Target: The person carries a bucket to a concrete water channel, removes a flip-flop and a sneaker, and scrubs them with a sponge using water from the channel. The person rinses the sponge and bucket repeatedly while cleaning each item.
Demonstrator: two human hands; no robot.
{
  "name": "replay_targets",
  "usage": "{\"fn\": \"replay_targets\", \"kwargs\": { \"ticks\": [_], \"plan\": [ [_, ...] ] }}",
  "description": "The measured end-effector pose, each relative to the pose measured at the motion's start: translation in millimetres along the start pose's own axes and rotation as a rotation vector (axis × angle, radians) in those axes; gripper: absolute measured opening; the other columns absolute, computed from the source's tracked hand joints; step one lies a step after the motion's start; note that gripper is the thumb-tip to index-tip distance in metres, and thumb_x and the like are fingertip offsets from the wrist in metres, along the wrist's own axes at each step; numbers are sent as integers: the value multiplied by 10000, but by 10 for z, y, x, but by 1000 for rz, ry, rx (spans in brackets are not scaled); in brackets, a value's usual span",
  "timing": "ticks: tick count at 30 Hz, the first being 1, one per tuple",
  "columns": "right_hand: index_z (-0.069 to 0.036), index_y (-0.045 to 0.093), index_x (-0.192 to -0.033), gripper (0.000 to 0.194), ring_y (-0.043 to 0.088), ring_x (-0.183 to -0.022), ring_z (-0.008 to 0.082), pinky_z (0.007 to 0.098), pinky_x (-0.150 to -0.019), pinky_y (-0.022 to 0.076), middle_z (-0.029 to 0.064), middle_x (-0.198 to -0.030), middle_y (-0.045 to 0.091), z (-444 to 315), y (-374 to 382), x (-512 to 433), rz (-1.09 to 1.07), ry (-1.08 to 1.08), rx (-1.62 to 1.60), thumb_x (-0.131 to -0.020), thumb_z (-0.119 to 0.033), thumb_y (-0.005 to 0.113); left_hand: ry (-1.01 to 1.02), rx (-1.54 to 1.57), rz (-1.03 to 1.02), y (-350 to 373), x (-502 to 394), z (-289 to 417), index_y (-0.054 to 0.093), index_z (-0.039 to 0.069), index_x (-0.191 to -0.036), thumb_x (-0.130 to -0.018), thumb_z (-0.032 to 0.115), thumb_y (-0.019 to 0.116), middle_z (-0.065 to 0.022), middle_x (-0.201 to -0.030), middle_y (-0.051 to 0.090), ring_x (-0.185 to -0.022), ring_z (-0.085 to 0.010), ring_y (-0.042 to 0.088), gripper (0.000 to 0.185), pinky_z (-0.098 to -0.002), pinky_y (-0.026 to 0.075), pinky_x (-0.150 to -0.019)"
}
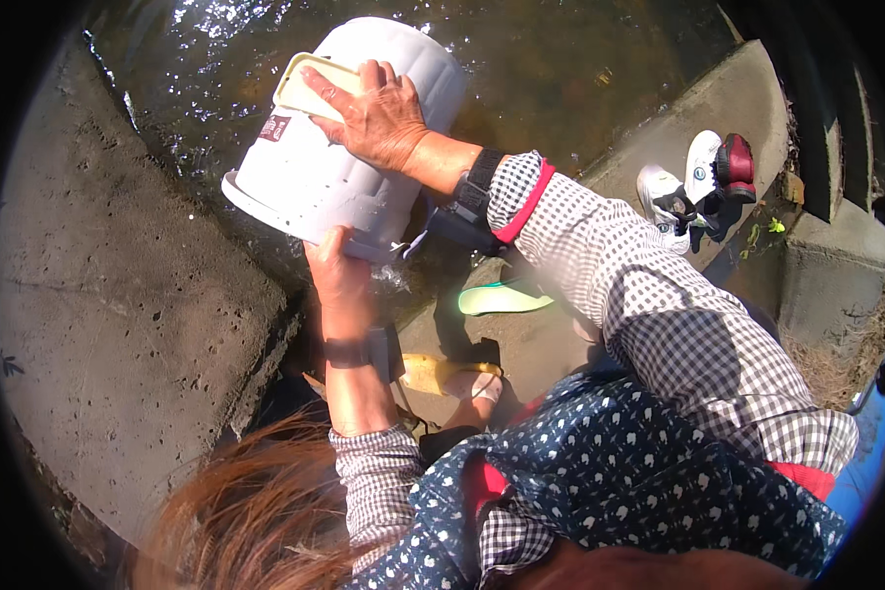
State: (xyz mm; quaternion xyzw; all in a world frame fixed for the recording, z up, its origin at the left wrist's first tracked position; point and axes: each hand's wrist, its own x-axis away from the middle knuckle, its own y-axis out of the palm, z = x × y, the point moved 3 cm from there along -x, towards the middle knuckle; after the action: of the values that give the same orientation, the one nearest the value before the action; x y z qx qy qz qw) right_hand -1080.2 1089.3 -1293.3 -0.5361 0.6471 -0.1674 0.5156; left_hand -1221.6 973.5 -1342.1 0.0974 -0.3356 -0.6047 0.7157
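Note:
A white plastic bucket [324, 192] is tipped on its side over the water, with its wide rim toward the lower left. It bears a small dark label. My left hand [338, 269] is closed on the bucket near its rim, the thumb on the outer wall and the other fingers hidden. My right hand [383, 110] presses a pale yellow rounded rectangular scrubber [306, 85] against the bucket's side, fingers spread over it; its underside is hidden. A lavender handle [417, 240] hangs at the near side of the bucket.
Shallow running water [546, 81] lies beyond a concrete slab [118, 295] on the left. White sneakers [700, 166] and dark red footwear [737, 169] rest on a concrete ledge [745, 88]. A light green flat object [501, 299] and a yellow slipper [428, 375] are below my arms.

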Motion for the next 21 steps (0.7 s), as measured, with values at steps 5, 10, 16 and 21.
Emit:
{"fn": "replay_targets", "kwargs": {
  "ticks": [5,10,16,21],
  "plan": [
    [-206,439,-1360,618,500,-1208,331,421,-1015,384,129,-1316,534,2524,286,468,-814,543,-223,-909,-616,335,-19,-49,50,16,362,-240,464,6,-1240,-786,-1,582,-93,-1116,544,-1032,-226,529,469,-395,453,-892],
    [-131,523,-1220,544,491,-1139,230,401,-933,393,108,-1249,520,3145,290,1189,-426,1393,-328,-918,-562,388,-154,-103,-98,-55,528,-122,382,17,-1348,-840,189,665,-99,-1291,468,-1211,-240,436,607,-401,391,-988],
    [-212,459,-1340,540,559,-1008,393,455,-837,471,231,-1209,482,218,116,511,-332,-77,-270,-886,-503,498,-25,47,85,-374,-11,493,426,-9,-1291,-854,150,601,-132,-1231,526,-1099,-236,537,497,-382,451,-940],
    [-312,409,-1367,531,515,-1071,439,541,-820,477,271,-1182,479,583,36,395,-405,390,-79,-885,-518,488,-33,62,136,-223,188,203,552,2,-963,-810,17,550,-59,-912,581,-791,-156,548,153,-282,445,-723]
  ]
}}
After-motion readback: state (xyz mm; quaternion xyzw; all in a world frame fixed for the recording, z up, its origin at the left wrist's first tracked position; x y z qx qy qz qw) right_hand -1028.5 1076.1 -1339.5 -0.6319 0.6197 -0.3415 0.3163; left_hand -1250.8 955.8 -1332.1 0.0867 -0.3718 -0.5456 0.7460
